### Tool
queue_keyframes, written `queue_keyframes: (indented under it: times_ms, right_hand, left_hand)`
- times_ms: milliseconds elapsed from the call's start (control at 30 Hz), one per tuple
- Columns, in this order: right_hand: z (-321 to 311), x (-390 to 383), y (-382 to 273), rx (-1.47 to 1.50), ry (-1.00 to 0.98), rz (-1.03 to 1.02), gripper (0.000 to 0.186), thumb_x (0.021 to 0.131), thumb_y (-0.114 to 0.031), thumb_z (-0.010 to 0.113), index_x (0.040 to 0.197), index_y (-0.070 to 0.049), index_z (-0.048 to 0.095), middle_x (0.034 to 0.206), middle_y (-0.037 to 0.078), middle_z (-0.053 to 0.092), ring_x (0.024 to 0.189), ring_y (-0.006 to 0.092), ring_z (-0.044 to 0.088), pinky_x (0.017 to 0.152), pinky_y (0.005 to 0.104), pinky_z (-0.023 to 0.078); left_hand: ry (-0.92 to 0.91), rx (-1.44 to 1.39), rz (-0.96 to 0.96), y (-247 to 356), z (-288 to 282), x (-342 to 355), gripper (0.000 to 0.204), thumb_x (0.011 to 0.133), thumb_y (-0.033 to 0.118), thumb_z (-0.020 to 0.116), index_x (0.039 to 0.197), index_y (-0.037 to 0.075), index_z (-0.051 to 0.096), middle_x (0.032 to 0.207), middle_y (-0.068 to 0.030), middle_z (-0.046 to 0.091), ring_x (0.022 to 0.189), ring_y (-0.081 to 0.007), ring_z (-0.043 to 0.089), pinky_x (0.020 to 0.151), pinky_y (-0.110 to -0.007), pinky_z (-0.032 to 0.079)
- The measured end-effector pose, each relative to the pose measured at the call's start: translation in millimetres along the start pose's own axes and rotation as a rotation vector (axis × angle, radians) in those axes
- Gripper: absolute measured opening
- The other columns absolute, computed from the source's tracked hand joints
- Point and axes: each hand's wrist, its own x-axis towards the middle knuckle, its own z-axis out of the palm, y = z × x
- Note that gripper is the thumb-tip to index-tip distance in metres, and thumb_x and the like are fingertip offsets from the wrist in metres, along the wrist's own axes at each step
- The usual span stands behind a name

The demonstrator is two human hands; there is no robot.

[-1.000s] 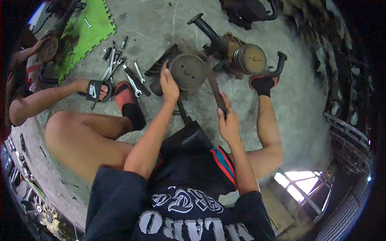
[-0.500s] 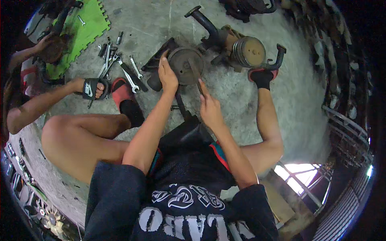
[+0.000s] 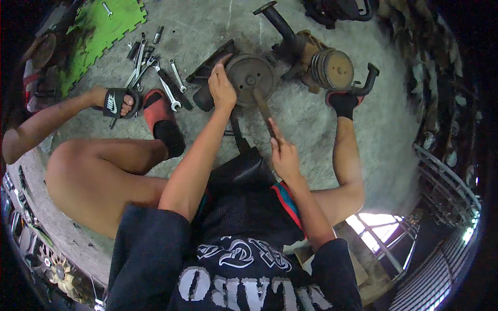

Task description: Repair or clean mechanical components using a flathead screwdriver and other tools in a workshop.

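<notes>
1. Round pulleys, two plainly seen: the worked pulley point(image 3: 251, 79), face up between the hands at the centre of the clock (12 toward the upper edge), and a grooved pulley point(image 3: 340, 70) at 3 o'clock.
2. Curved pipes, two, beside the grooved pulley: a longer dark pipe point(image 3: 280, 23) toward 1 o'clock and a shorter bent pipe point(image 3: 371, 78) at 3.
3. Dark assembly point(image 3: 337, 9), one, near the upper edge between 1 and 2 o'clock.
4. Green mat point(image 3: 96, 44), one, tooth-edged, between 9 and 10 o'clock; on it, one small wrench point(image 3: 107, 9).
5. Wrench heap point(image 3: 139, 72), one, on the concrete near 9 o'clock; its pieces overlap and cannot be counted surely. One slim wrench point(image 3: 177, 75) lies just beside it.
6. Red slippers, two, on the wearer's feet: left slipper point(image 3: 155, 110) between 8 and 9 o'clock, right slipper point(image 3: 358, 98) just past 3. One black slide point(image 3: 111, 102), on another person's foot, lies just below 9.
7. Left hand point(image 3: 223, 90), at 9 o'clock: fingers nearly straight and together, laid along the rim of the worked pulley, not wrapped around it.
8. Right hand point(image 3: 286, 154), at 5 o'clock: fingers curled around one flat tool point(image 3: 263, 107), index finger extended along it; the tool's far end meets the pulley's face just below centre.
</notes>
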Motion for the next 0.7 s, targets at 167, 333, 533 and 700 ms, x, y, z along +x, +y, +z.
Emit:
queue_keyframes:
  times_ms: [167,333,533,700]
  right_hand:
    - [2,9,-20,-0.096,0.023,0.008,0.061,0.092,0.000,0.054,0.150,-0.016,0.041,0.116,0.025,0.065,0.092,0.0458,0.065,0.078,0.0482,0.051]
    - [38,27,-24,-0.187,-0.097,0.099,0.072,0.095,-0.006,0.055,0.155,-0.033,0.027,0.067,0.025,0.060,0.061,0.0446,0.062,0.057,0.0517,0.048]
    - [43,42,-36,-0.023,0.017,0.084,0.071,0.096,-0.006,0.053,0.155,-0.034,0.026,0.064,0.028,0.057,0.061,0.0481,0.059,0.056,0.0538,0.045]
    - [47,33,-23,0.113,0.001,0.094,0.065,0.098,-0.009,0.051,0.154,-0.032,0.029,0.068,0.029,0.059,0.063,0.0499,0.059,0.058,0.0557,0.043]
  left_hand:
    - [0.031,0.021,0.038,-2,1,-7,0.049,0.103,0.026,0.029,0.118,-0.004,0.064,0.122,-0.0214,0.064,0.117,-0.0369,0.057,0.104,-0.039,0.039]
    - [0.121,0.167,0.151,-14,4,-14,0.044,0.102,0.023,0.033,0.120,-0.003,0.063,0.125,-0.0207,0.063,0.119,-0.0380,0.055,0.104,-0.041,0.038]
    - [0.145,0.029,0.014,-2,6,-15,0.041,0.103,0.021,0.034,0.121,-0.003,0.063,0.124,-0.0217,0.062,0.119,-0.0378,0.054,0.104,-0.041,0.038]
    - [0.176,0.139,0.055,-12,11,-16,0.044,0.105,0.025,0.033,0.124,-0.004,0.060,0.123,-0.0209,0.063,0.116,-0.0353,0.057,0.103,-0.039,0.039]
